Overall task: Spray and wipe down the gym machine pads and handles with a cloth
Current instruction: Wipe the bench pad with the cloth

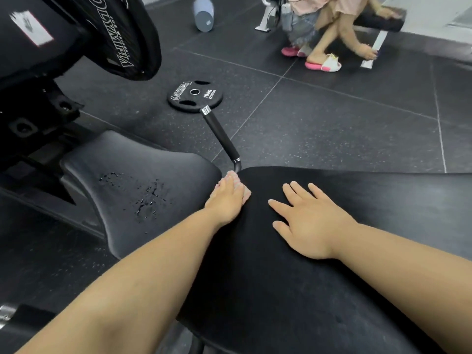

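- cloth (246,197): pink, likely soft, light and limp; pinned under the left hand (224,198) at the pad's (332,290) edge, just below the handle (221,135); best worked under a flat palm
- left fingers lie straight on the cloth; right hand (306,218) rests on the pad, fingers spread wide, holding nothing
- seat (122,162) carries droplets (143,198); probably slick there
- plate (195,97) reads "10KG" and "OLYMPIA"

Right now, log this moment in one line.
left hand: presses pink cloth on black pad | right hand: flat on pad | seat pad: droplets unwiped
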The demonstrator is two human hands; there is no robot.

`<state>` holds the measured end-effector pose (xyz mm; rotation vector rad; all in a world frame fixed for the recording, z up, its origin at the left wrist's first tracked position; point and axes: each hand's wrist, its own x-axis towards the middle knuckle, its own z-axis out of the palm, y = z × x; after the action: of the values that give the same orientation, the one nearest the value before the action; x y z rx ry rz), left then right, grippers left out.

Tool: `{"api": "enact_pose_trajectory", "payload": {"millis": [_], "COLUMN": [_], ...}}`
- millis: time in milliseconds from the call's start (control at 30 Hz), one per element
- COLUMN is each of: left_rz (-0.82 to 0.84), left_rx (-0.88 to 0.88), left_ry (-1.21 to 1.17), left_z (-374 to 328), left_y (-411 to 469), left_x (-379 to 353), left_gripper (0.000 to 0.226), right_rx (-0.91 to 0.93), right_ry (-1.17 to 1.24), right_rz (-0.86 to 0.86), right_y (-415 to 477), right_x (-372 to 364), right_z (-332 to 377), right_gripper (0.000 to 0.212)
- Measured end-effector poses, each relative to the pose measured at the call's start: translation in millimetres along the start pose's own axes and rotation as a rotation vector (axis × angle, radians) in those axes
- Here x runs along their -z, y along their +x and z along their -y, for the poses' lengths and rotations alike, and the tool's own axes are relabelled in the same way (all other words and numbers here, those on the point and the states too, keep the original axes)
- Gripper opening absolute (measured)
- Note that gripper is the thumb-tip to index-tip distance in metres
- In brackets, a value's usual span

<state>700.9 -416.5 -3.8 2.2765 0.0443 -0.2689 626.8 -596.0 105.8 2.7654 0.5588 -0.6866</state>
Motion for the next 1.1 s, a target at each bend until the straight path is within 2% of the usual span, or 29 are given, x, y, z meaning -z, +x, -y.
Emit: {"api": "enact_pose_trajectory", "payload": {"millis": [133, 233, 300, 367, 433, 533, 600, 667, 733, 800, 867, 900, 933, 967, 1000, 1033, 1067, 1100], "left_rz": [0.075, 0.328, 0.338, 0.255, 0.2, 0.059, 0.072, 0.107, 0.063, 0.054, -0.007, 0.041, 0.149, 0.3, 0.359, 0.315, 0.258, 0.163], "left_rx": [-0.146, -0.342, -0.379, -0.352, -0.217, -0.048, 0.05, 0.096, 0.025, -0.086, -0.309, -0.457, -0.548, -0.541, -0.502, -0.46, -0.353, -0.243], "left_ry": [0.113, 0.107, 0.175, 0.251, 0.251, 0.201, 0.126, -0.044, 0.033, 0.226, 0.388, 0.372, 0.224, 0.091, 0.056, 0.093, 0.137, 0.176], "left_z": [6.2, -0.1, -4.8, -8.2, -18.0, -22.8, -26.2, -30.5, -43.7, -40.3, -32.6, -23.4, -13.8, -8.8, -8.3, -11.4, -19.5, -31.6], "left_y": [-60.8, -114.4, -114.1, -88.5, -50.0, 18.3, 49.9, 53.2, 34.8, 0.3, -62.6, -88.3, -109.5, -121.4, -120.2, -108.8, -92.3, -67.2], "left_x": [4.2, 9.1, 12.1, 4.3, -1.2, -9.2, -11.6, -11.2, -8.1, -17.8, -13.4, -10.1, -2.8, 4.1, 8.6, 9.2, 7.7, 0.4], "left_gripper": [0.051, 0.047, 0.052, 0.055, 0.055, 0.034, 0.023, 0.038, 0.044, 0.04, 0.053, 0.061, 0.057, 0.051, 0.048, 0.045, 0.039, 0.043], "right_rx": [0.036, 0.063, 0.026, -0.021, -0.027, -0.011, -0.014, -0.011, -0.005, -0.002, -0.009, -0.013, -0.019, -0.032, -0.053, -0.078, -0.104, -0.119], "right_ry": [0.029, 0.083, 0.047, -0.004, -0.021, -0.007, 0.009, 0.016, 0.021, 0.032, 0.043, 0.044, 0.03, 0.002, -0.023, -0.028, -0.009, 0.031], "right_rz": [0.047, 0.117, 0.086, 0.06, 0.055, 0.044, 0.03, -0.009, -0.067, -0.088, -0.036, 0.016, 0.068, 0.105, 0.121, 0.119, 0.096, 0.06], "right_y": [2.9, 10.2, 14.4, 16.8, 19.0, 22.6, 22.8, 22.2, 24.4, 21.7, 11.8, 4.2, -5.3, -17.1, -30.2, -42.9, -55.6, -65.7], "right_x": [1.8, 19.2, 24.7, 19.7, 12.7, 10.6, 10.8, 7.3, 7.8, 11.2, 18.3, 22.4, 25.9, 28.7, 31.0, 31.7, 32.1, 30.1], "right_z": [-2.0, -19.7, -39.7, -50.4, -49.6, -46.4, -48.7, -50.7, -51.5, -49.2, -47.7, -48.5, -50.6, -55.7, -64.6, -74.7, -85.6, -94.3], "right_gripper": [0.058, 0.055, 0.054, 0.055, 0.056, 0.056, 0.058, 0.062, 0.064, 0.061, 0.062, 0.064, 0.066, 0.067, 0.068, 0.069, 0.069, 0.068]}}
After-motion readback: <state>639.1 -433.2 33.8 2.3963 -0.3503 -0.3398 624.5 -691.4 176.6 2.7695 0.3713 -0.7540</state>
